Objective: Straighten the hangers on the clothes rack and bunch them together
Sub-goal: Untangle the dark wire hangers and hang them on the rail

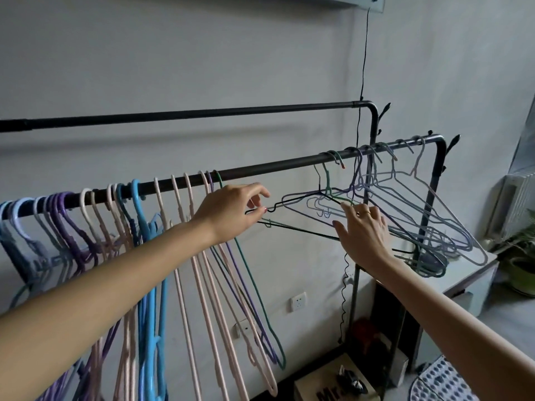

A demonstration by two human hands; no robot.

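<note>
While both arms reach toward the rail, the scene reads as follows.

Left fingers (pixel 262 208): thumb and forefinger curled close together, pinching the end of the black wire hanger (pixel 301 198); the other fingers arch loosely above it.
Left hand (pixel 231 212): held below the front rail, just right of the green hanger (pixel 257 273).
Right fingers (pixel 351 211): mostly straight and slightly spread, tips among the lower wires of the tilted hangers; whether they grip a wire I cannot tell. A ring shows on one finger.
Right hand (pixel 364 235): back toward the camera, just right of the left hand, apart from it.
Black wire hanger: lies nearly level between the two hands, below the rail.
Tilted hangers (pixel 419 215): blue-grey and lilac wire ones, hooked on the right end of the front rail (pixel 275 166), splayed sideways and overlapping.
Bunched hangers (pixel 95 227): blue, purple and pink, packed along the left part of the same rail, hanging down; pink ones spaced out further right.
Back rail (pixel 202 114): black, higher, bare.
Table (pixel 474 273): grey, under the rack's right end.
Potted plant (pixel 521 256): at the far right.
Wall socket (pixel 299 302): white, low on the wall.
</note>
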